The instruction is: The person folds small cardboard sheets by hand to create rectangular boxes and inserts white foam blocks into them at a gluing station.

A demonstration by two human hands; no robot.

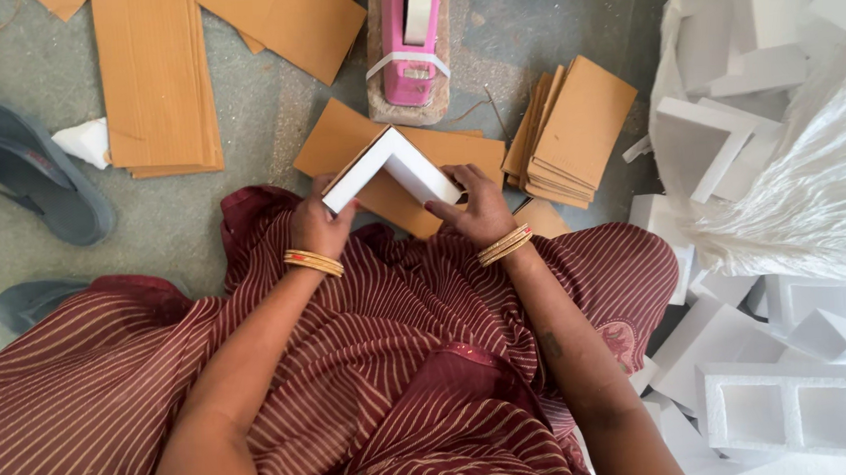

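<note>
Draped over the lap, striped maroon cloth is lying below both hands: left hand and right hand are gripping opposite legs of the white L-shaped foam corner, apex pointing away.

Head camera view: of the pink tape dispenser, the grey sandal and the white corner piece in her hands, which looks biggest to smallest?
1. Grey sandal
2. Pink tape dispenser, cut off by the frame's top edge, so this ranking is unsure
3. White corner piece, held by left hand and right hand

Grey concrete floor, daylight from right.
</note>
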